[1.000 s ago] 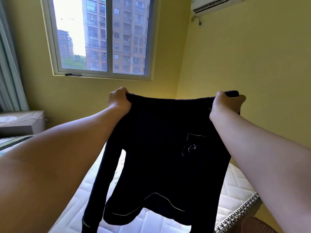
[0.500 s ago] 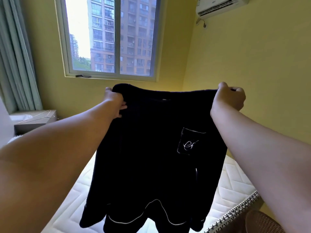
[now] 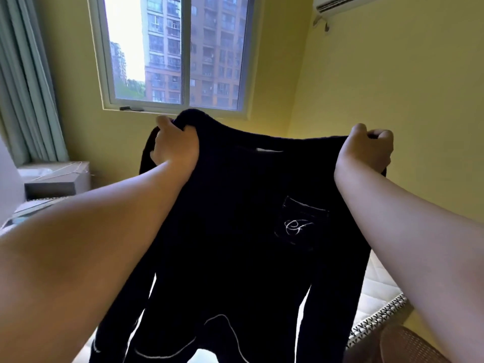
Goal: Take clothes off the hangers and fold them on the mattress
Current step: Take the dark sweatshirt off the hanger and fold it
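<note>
Now, black top (image 3: 235, 231): held up over mattress (image 3: 377, 292).
Left hand (image 3: 175, 145): grip clenched on one shoulder.
Right hand (image 3: 366, 150): grip clenched on other.
Pocket (image 3: 301, 221): white cursive monogram, illegible.
Change: sleeves now hang clear of body.

Both your arms stretch forward; your left hand (image 3: 174, 146) and right hand (image 3: 366, 149) each grip a shoulder of the black top (image 3: 248, 205).

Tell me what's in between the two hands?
In the head view, the black shirt stretches between the left hand and the right hand; both grip its top edge.
</note>
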